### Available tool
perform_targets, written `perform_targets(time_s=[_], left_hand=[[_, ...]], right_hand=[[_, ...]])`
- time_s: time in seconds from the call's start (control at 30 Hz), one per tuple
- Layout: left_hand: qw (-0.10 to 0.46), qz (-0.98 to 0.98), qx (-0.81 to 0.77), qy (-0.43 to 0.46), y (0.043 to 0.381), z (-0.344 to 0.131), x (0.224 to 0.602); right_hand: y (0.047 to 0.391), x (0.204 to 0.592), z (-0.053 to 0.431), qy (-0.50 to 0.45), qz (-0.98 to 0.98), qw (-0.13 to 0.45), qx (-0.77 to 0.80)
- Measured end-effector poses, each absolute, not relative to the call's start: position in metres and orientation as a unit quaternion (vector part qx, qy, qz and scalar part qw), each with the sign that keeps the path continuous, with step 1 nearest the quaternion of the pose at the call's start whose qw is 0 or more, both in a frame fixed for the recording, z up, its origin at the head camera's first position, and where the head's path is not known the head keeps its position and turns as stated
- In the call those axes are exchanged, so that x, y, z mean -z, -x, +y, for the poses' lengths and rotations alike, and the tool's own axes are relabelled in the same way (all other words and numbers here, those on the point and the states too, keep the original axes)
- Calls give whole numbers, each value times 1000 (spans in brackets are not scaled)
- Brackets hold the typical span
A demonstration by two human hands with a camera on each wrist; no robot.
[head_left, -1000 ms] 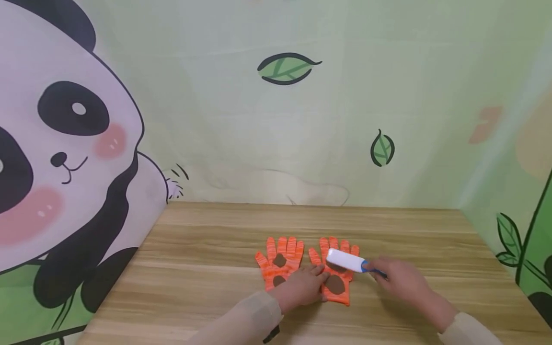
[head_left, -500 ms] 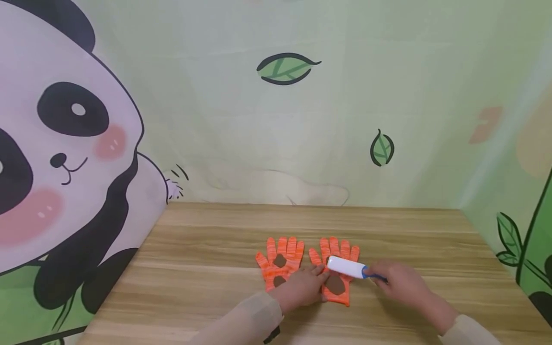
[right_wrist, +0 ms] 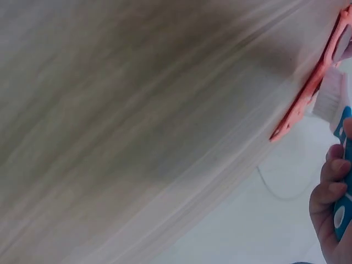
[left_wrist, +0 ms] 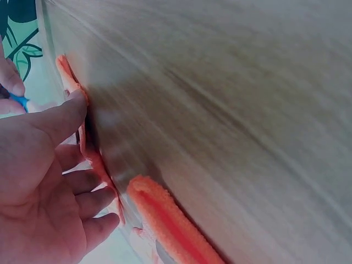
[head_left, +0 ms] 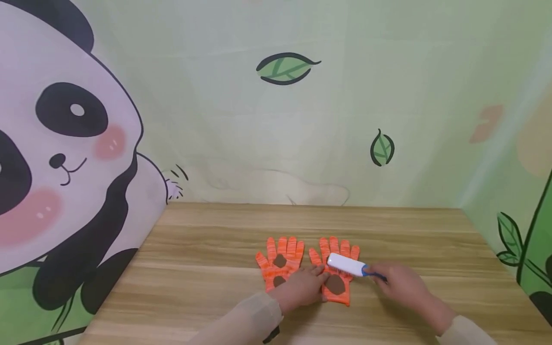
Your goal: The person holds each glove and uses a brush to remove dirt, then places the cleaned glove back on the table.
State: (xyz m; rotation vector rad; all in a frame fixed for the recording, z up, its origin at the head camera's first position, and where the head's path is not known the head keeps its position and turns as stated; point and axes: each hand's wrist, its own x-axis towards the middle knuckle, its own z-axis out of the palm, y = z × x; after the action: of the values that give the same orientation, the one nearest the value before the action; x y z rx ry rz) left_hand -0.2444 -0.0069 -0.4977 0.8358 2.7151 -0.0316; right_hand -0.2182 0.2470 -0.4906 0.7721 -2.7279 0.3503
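Two orange knitted gloves with brown patches lie flat side by side, the left glove (head_left: 270, 249) and the right glove (head_left: 340, 298). My left hand (head_left: 304, 286) covers part of the left glove. Its extended fingers rest on the right glove's left edge, and its thumb (left_wrist: 69, 113) lies along the cuff side. A scrubbing brush (head_left: 346, 265) with a white head and blue handle lies across the right glove, bristles (right_wrist: 328, 99) facing down near the cloth. My right hand (head_left: 403, 282) grips the brush's handle (right_wrist: 344, 212), fingers curled round it.
The gloves lie on a wood-grain table (head_left: 207, 268). Behind it hangs a green backdrop (head_left: 224, 110) printed with leaves, and a printed panda (head_left: 64, 163) is at the left. A small dark object (head_left: 271, 334) shows under the left sleeve (head_left: 254, 314).
The brush head has come toward me over the right glove, from near the finger bases to the palm, then shifted back slightly. My left hand and both gloves stay put.
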Motion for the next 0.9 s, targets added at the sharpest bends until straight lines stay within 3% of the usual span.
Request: perform_targets(time_s=[0.2, 0.33, 0.43, 0.6, 0.8, 0.9], left_hand=[[149, 944, 10, -295, 244, -6, 496], [149, 944, 13, -294, 244, -6, 499], [148, 946, 13, -290, 244, -7, 499], [146, 946, 9, -289, 244, -8, 500], [144, 945, 9, -293, 243, -8, 499], [143, 946, 8, -290, 243, -8, 498]], right_hand=[[219, 492, 249, -208, -955, 167, -130], [219, 493, 253, -265, -936, 190, -132], [218, 492, 252, -288, -933, 177, -125], [218, 488, 250, -229, -953, 156, -124], [221, 488, 251, -309, -927, 158, -142], [221, 489, 250, -289, -937, 136, -145]])
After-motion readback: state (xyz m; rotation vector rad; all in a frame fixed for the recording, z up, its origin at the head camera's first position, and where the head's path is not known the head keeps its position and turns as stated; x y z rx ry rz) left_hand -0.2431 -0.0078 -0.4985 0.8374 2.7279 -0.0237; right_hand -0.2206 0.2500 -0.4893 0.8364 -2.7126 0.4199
